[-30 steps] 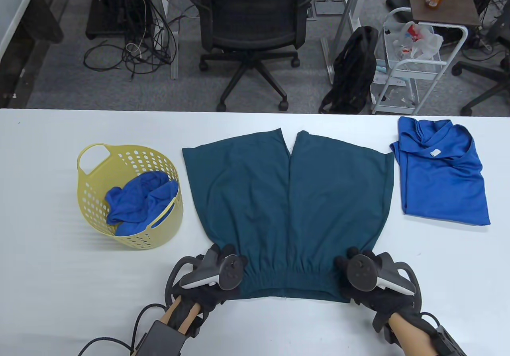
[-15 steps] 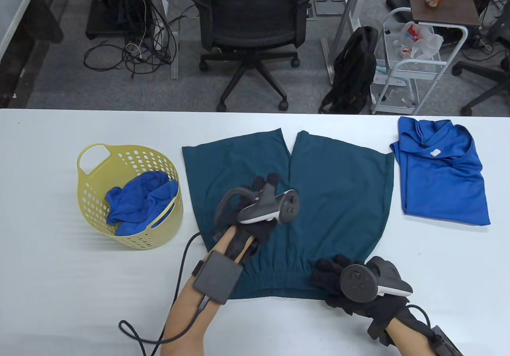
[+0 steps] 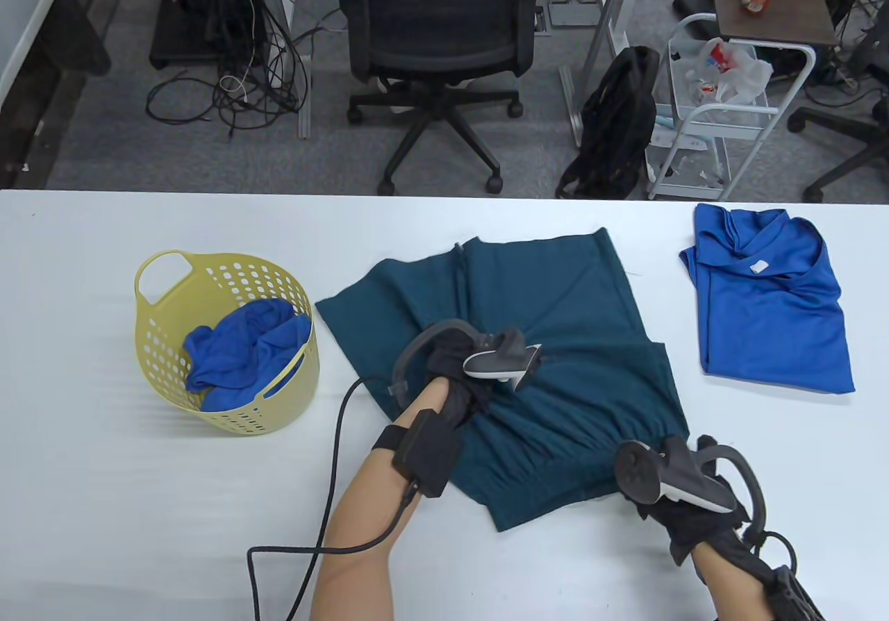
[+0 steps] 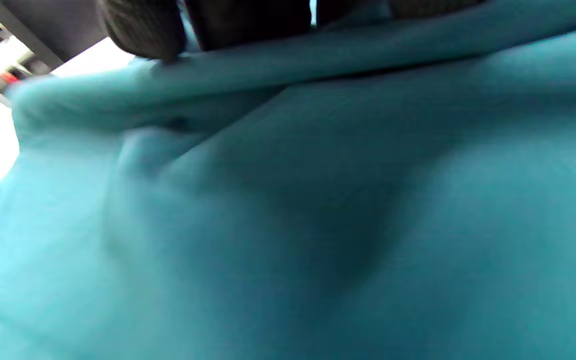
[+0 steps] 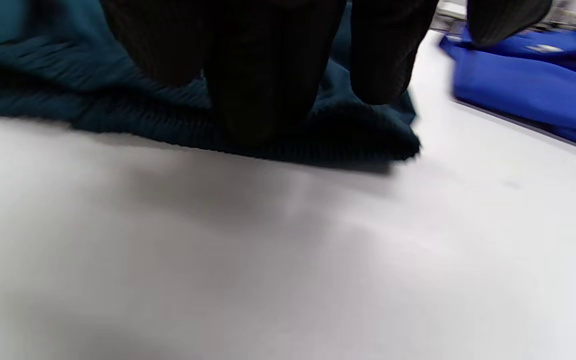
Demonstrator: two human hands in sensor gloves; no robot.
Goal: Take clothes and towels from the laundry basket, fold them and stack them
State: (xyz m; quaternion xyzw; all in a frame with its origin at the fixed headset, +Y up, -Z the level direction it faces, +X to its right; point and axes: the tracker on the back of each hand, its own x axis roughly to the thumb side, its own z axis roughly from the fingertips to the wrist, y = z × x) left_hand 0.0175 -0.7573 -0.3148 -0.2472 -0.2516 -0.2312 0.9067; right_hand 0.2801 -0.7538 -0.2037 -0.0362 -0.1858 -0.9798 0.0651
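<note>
Teal shorts (image 3: 555,301) lie askew on the white table (image 3: 104,510), waistband toward the front right. My left hand (image 3: 486,371) is on the middle of the shorts and grips a bunched fold of the fabric; in the left wrist view the teal cloth (image 4: 288,200) fills the frame, with a fold under my fingers (image 4: 138,25). My right hand (image 3: 653,503) is at the right end of the waistband. In the right wrist view its fingers (image 5: 263,75) press down on the ribbed waistband corner (image 5: 343,140), with the thumb held off it.
A yellow laundry basket (image 3: 160,280) stands at the left with a blue towel (image 3: 243,350) inside. A folded blue shirt (image 3: 771,301) lies at the right, also in the right wrist view (image 5: 533,75). An office chair and a cart stand beyond the table's far edge.
My left hand left the waistband, reached to the middle of the shorts and gathered fabric. The shorts turned and bunched; my right hand slid right with the waistband end.
</note>
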